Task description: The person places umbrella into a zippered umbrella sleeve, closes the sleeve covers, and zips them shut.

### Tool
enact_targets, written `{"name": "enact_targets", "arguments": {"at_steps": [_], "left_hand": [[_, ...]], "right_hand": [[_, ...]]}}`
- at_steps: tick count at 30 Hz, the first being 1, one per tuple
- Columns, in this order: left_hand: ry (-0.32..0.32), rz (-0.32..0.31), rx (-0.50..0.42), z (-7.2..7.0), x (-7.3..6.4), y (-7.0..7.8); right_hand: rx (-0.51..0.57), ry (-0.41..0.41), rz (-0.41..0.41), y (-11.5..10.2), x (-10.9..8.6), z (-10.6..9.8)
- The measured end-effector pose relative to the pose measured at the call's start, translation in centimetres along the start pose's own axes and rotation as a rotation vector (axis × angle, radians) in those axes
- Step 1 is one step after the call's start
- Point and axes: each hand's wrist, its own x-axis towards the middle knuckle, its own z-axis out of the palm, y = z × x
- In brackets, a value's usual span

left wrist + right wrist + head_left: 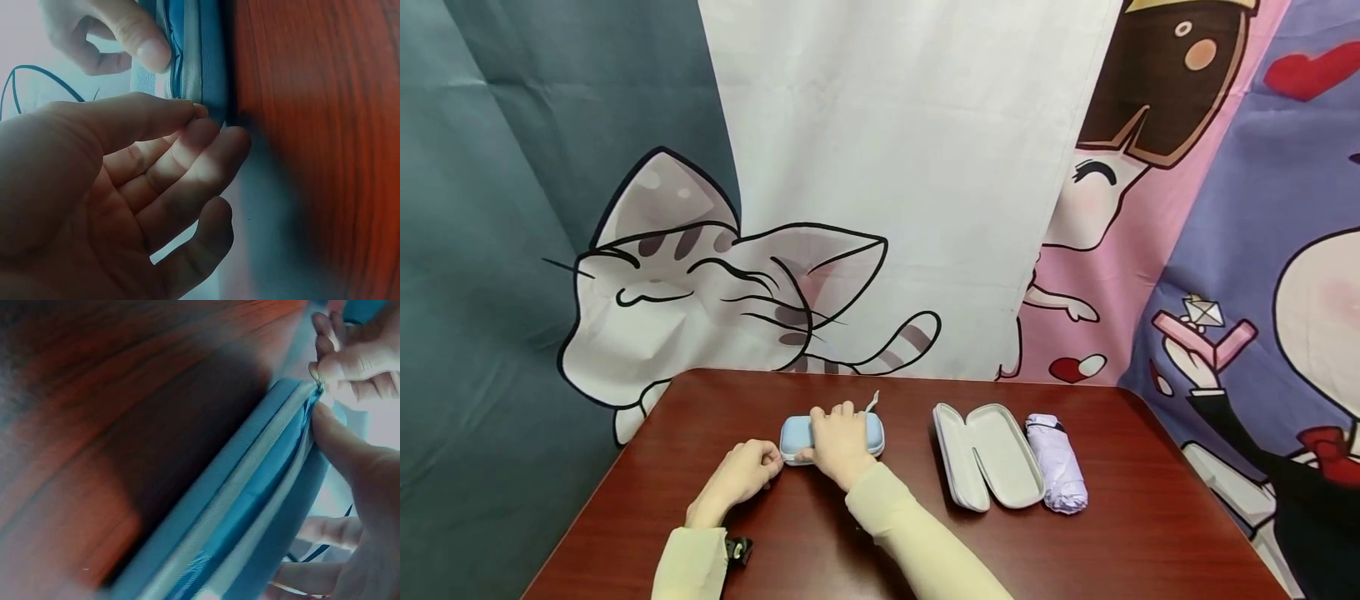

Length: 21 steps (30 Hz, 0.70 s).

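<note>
A light-blue zip case lies on the table in the head view. My right hand grips it from above, thumb on the near side, fingers over the top. At the case's left end is my left hand; its thumb and forefinger pinch the zipper pull, mostly hidden by the fingertips. Its other fingers are loosely bent in the left wrist view. Along the near side the pale zipper tape gapes, and blue material shows inside. A short pale strap sticks up at the case's right end.
An unfolded pale grey case lies on the reddish-brown table to the right. Beside it is a rolled lilac bundle with a dark band, like a folded umbrella. A cartoon-printed curtain hangs behind the table.
</note>
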Motion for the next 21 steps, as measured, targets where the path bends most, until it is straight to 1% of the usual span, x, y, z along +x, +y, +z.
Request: {"name": "enact_targets", "arguments": {"at_steps": [2,5,10,13,16,21], "left_hand": [[0.000,0.014,-0.003,-0.1,0.1,0.1],[0.006,0.036,0.000,-0.3,0.4,0.1],[0.014,0.017,-0.003,-0.4,0.4,0.0],[0.010,0.013,-0.019,-0.4,0.3,0.0],[-0.002,0.012,-0.034,-0.2,0.2,0.0],[-0.024,-0.017,-0.093,0.4,-0.3,0.3]], "right_hand": [[0.067,-0.025,-0.030,0.8,0.1,-0.1],[0.157,-0.073,-0.112,2.4,0.4,-0.6],[0.280,-0.175,-0.248,5.0,1.4,-1.2],[0.366,-0.197,-0.298,6.2,1.8,-1.0],[0.442,-0.194,-0.313,6.9,1.8,-0.5],[0.522,-0.191,-0.270,7.1,1.2,0.2]]}}
